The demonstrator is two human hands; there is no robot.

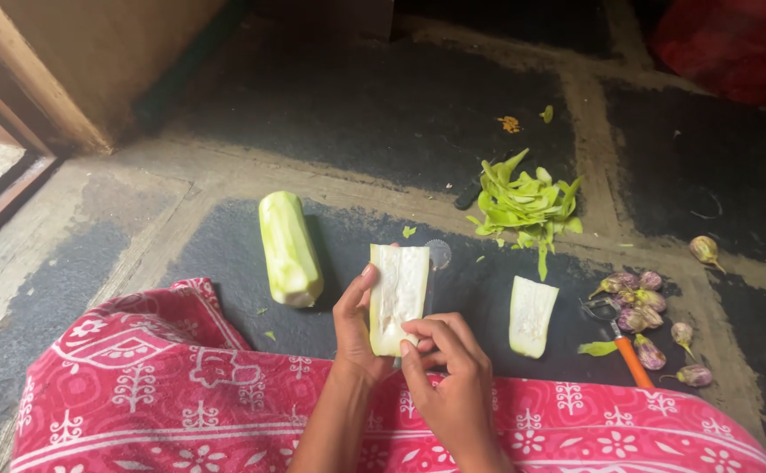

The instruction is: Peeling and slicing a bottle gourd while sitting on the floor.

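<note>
The left hand [357, 320] is gripping a halved gourd piece [399, 296], cut face up, over the floor [400, 114] just ahead of the red patterned cloth [164, 385]. The right hand [449, 368] is curling its fingers against the piece's lower end. A peeled gourd [289, 249] is lying to the left, another half [532, 315] to the right, near green peels [526, 203], small brinjals [641, 307] and an orange-handled peeler [624, 346].
</note>
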